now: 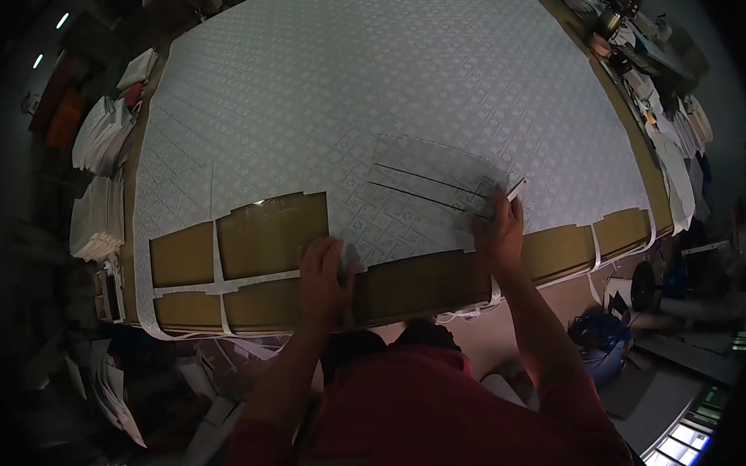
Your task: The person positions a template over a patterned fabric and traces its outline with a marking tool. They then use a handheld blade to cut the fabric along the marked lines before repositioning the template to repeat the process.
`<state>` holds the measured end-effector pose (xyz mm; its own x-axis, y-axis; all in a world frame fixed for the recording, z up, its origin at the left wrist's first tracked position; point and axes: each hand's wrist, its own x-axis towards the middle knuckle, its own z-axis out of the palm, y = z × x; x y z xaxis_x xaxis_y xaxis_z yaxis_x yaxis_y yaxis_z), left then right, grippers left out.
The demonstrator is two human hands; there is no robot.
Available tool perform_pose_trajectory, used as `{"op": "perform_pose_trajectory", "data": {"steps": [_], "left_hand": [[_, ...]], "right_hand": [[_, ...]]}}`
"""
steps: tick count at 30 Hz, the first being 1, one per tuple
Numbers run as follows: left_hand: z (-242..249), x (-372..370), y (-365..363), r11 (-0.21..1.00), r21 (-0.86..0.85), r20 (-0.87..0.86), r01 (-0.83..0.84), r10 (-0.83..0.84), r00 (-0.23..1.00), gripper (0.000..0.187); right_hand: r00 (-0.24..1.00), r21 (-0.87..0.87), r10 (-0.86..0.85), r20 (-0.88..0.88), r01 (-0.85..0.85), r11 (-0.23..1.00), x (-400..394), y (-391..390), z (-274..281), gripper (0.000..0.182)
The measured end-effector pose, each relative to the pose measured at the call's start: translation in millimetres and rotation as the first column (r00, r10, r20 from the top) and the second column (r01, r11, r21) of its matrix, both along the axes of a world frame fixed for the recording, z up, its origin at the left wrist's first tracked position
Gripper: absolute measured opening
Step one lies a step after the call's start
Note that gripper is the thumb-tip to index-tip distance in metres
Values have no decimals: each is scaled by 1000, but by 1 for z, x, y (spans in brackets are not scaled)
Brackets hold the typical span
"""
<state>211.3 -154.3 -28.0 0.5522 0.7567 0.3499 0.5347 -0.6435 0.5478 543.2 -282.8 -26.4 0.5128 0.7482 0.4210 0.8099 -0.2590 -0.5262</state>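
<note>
Touching dark-lined sheet (437, 165) on patterned fabric (363, 71)

"What's that little pale thing (517, 189) in the right hand (499, 229)?"
"It's too small to tell, and the hand hides part."
"And the left hand (320, 279)?"
"Blurry on the thumb side."
"Where does the patterned cloth (381, 79) end?"
"The top edge cuts it off. The bottom edge cuts off the red shirt (401, 419)."
</note>
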Motion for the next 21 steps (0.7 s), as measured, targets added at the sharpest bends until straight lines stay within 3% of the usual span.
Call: {"op": "perform_pose_trajectory", "data": {"steps": [2,5,7,10,14,16,21], "left_hand": [[4,-1,-3,998,65,-81,19,-13,997,56],[4,2,-2,998,60,-66,8,-4,998,57],[7,2,-3,999,35,-75,-5,8,997,61],[7,2,-2,999,31,-83,-9,11,997,65],[3,1,0,997,67,-93,32,-26,995,67],[-1,1,4,995,81,-157,58,-45,987,68],[1,8,21,987,75,-143,143,-131,981,69]], "right_hand": [[999,-17,-41,-11,41,999,7,1,-5,62],[986,-23,26,-163,-30,999,11,8,-6,63],[968,-10,250,25,-249,968,9,11,-10,63],[918,-33,396,-15,-397,917,9,11,-2,62],[937,33,348,-14,-347,937,3,4,-4,59],[975,11,222,-1,-222,975,-3,-9,-8,56],[977,-7,210,19,-210,978,-11,-25,3,54]]}}
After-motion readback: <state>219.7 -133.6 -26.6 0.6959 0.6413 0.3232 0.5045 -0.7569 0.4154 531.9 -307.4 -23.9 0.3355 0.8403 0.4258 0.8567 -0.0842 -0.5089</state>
